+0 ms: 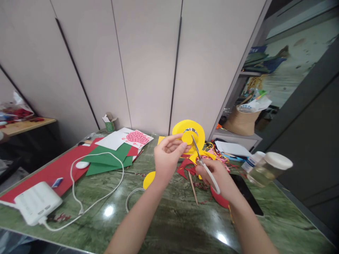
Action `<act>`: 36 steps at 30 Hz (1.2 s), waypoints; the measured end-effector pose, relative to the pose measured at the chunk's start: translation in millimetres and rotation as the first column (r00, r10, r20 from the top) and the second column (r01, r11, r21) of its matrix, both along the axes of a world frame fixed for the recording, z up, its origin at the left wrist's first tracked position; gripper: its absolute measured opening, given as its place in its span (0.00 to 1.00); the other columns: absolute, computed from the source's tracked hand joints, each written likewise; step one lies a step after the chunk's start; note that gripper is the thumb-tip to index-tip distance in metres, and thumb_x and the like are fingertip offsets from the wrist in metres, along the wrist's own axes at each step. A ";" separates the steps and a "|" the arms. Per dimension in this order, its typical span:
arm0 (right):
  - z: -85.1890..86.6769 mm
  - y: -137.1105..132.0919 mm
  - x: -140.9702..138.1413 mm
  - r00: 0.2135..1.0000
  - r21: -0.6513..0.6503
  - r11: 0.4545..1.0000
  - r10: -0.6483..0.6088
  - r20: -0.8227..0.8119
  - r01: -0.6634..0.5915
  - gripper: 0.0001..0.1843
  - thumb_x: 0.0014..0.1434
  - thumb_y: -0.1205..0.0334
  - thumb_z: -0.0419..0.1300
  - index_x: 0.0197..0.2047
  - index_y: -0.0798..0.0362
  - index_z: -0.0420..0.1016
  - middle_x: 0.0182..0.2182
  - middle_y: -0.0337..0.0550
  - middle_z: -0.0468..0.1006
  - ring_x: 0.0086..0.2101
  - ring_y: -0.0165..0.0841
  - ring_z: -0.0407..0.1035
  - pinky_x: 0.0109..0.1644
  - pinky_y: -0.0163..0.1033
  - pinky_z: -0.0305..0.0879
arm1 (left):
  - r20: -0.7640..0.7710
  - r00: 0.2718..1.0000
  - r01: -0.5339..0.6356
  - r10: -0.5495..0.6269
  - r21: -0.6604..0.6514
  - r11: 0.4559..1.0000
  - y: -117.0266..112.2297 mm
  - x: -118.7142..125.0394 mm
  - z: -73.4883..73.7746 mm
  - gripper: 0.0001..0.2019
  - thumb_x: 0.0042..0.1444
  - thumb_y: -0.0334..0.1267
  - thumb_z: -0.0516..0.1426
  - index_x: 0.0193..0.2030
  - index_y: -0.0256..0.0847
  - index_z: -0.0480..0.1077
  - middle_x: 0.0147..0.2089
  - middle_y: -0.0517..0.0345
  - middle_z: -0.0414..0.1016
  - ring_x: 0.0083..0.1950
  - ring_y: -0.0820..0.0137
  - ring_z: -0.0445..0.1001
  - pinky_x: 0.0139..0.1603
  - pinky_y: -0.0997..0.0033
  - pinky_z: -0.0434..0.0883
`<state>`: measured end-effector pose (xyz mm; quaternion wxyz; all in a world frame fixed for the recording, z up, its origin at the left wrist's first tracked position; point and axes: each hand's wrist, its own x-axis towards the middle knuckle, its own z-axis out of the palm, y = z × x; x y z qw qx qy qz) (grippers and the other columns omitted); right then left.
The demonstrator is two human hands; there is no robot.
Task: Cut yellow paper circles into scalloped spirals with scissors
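My left hand (167, 159) pinches the yellow paper disc (187, 137) up, steadying it. My right hand (215, 176) grips the scissors (203, 163), blades just beneath the disc, ready to bite.

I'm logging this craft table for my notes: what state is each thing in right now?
left hand: raised, pinching the yellow paper
yellow paper: held up, cut into a ring shape
right hand: gripping the scissors
scissors: blades at the paper, too blurred to tell if open
jar: lidded, tilted
green paper: lying flat, overlapping sheets
power bank: cable plugged in
small carton: flaps open
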<state>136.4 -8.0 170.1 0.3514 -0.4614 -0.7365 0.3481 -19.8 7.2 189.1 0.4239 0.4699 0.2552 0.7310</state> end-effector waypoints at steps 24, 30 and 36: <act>10.9 -2.0 23.6 0.962 -0.060 0.968 0.248 0.110 -0.243 0.26 0.58 0.39 0.49 0.21 0.54 0.60 0.18 0.33 0.55 0.20 0.27 0.48 0.22 0.34 0.42 | -0.312 0.913 0.235 -0.261 -0.119 0.965 1.5 -37.4 10.4 0.12 0.45 0.32 0.64 0.39 0.42 0.77 0.32 0.57 0.80 0.30 0.72 0.78 0.34 0.73 0.77; 11.0 -1.4 29.4 0.946 -0.119 0.962 0.266 0.186 -0.247 0.22 0.58 0.48 0.53 0.20 0.53 0.56 0.19 0.32 0.52 0.21 0.26 0.45 0.23 0.33 0.41 | -0.430 0.829 0.308 -0.356 -0.180 0.934 1.8 -52.0 11.3 0.13 0.48 0.33 0.62 0.42 0.42 0.76 0.34 0.56 0.80 0.33 0.71 0.78 0.38 0.70 0.76; 11.3 1.9 38.8 0.903 -0.183 0.942 0.325 0.281 -0.282 0.21 0.55 0.50 0.57 0.18 0.53 0.56 0.19 0.32 0.51 0.22 0.26 0.44 0.22 0.33 0.40 | -0.619 0.683 0.329 -0.387 -0.211 0.920 2.5 -62.1 13.2 0.13 0.48 0.31 0.59 0.42 0.42 0.77 0.38 0.54 0.79 0.34 0.72 0.75 0.34 0.73 0.73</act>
